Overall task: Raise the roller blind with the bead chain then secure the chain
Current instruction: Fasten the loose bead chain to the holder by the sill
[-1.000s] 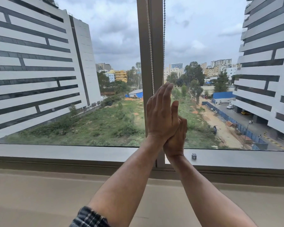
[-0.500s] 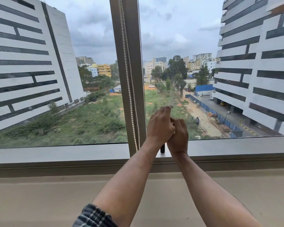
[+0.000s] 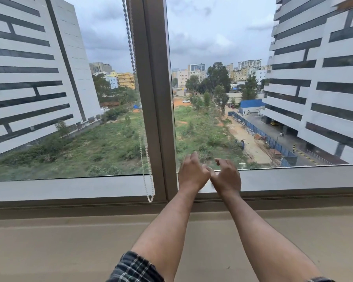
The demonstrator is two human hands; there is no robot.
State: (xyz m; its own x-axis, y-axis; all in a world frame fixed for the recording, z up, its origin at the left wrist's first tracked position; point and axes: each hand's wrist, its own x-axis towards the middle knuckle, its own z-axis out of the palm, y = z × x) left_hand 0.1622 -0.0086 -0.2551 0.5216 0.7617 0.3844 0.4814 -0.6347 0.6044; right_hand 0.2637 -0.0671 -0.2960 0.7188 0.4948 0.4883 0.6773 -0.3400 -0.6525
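A white bead chain (image 3: 145, 159) hangs as a loose loop along the left side of the central window post (image 3: 155, 98), its bottom end near the lower frame. No blind fabric shows in the window. My left hand (image 3: 192, 171) and my right hand (image 3: 225, 176) are side by side just right of the post, in front of the lower frame, fingers loosely curled and apart, holding nothing. Both hands are clear of the chain, which hangs to their left.
A beige sill ledge (image 3: 69, 241) runs below the grey lower window frame (image 3: 69, 188). Glass panes fill both sides of the post, with buildings and a green field outside.
My hands dropped from the chain height to the lower frame and separated from each other. The chain now hangs free to their left, and the view has shifted rightward.
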